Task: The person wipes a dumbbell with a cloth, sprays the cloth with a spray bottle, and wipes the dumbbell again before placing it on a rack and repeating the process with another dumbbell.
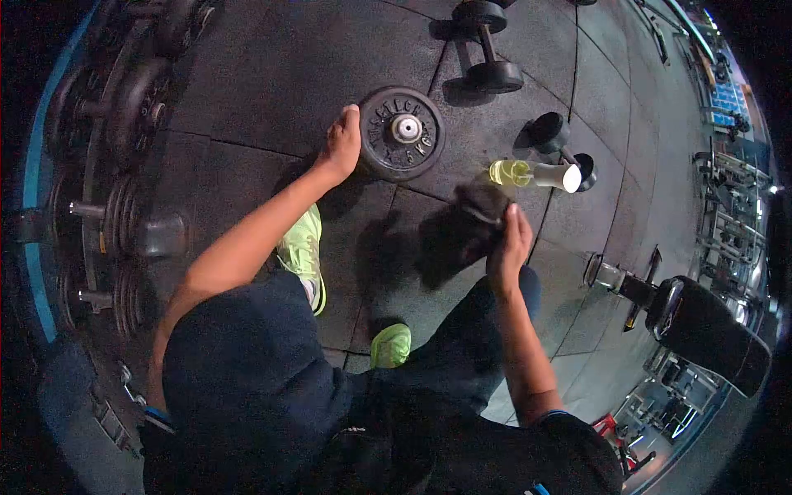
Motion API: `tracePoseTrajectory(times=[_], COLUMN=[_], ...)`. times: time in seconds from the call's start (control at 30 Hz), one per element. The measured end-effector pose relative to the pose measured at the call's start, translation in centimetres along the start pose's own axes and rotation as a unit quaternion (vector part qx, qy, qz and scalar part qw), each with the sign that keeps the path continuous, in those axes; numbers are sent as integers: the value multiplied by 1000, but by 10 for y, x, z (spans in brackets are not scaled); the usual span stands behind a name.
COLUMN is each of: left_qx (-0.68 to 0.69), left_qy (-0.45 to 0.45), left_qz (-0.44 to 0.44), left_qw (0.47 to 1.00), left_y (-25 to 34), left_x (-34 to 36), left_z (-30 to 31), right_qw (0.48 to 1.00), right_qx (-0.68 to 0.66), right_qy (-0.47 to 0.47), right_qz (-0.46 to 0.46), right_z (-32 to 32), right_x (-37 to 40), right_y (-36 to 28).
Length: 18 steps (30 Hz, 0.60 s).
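A round black weight plate [381, 150] with raised lettering has a silver metal hub [406, 129] at its centre. My left hand [342, 147] presses against the plate's left edge, its fingers close together along the rim. To the right and lower, my right hand [511, 249] has its fingers around a dark, blurred object [483, 205] that I cannot make out. A spray bottle [540, 175] with yellow liquid is just above my right hand, not touched by it.
Beyond the plate lie a large dumbbell [488, 49] and a smaller dumbbell [561, 148] on the tiled floor. Racked weight plates [124, 214] line the left side. A padded bench [709, 334] is at the right. My green shoes [390, 345] are below the plate.
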<state>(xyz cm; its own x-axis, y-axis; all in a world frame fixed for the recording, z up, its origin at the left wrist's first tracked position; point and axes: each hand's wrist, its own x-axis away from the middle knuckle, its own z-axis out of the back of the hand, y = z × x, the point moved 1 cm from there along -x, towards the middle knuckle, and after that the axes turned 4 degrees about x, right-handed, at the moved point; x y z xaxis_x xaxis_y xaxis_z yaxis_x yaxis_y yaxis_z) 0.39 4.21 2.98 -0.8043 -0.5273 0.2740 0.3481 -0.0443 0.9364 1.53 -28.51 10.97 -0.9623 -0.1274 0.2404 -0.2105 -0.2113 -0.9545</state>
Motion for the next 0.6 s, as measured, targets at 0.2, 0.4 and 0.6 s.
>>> tracePoseTrajectory(times=[0.2, 0.4, 0.6], left_qx=[-31, -67, -62], left_qy=[21, 14, -10], left_qz=[-19, -31, -21], left_qw=[999, 997, 998], left_y=[-1, 9, 7], left_x=[-3, -4, -17], left_z=[-1, 7, 7], right_qw=[964, 813, 817], right_qx=[132, 391, 430], right_qy=[-120, -168, -111], right_qz=[197, 397, 367], right_z=[-91, -155, -126], right_x=[-42, -79, -37], right_y=[-60, -45, -10])
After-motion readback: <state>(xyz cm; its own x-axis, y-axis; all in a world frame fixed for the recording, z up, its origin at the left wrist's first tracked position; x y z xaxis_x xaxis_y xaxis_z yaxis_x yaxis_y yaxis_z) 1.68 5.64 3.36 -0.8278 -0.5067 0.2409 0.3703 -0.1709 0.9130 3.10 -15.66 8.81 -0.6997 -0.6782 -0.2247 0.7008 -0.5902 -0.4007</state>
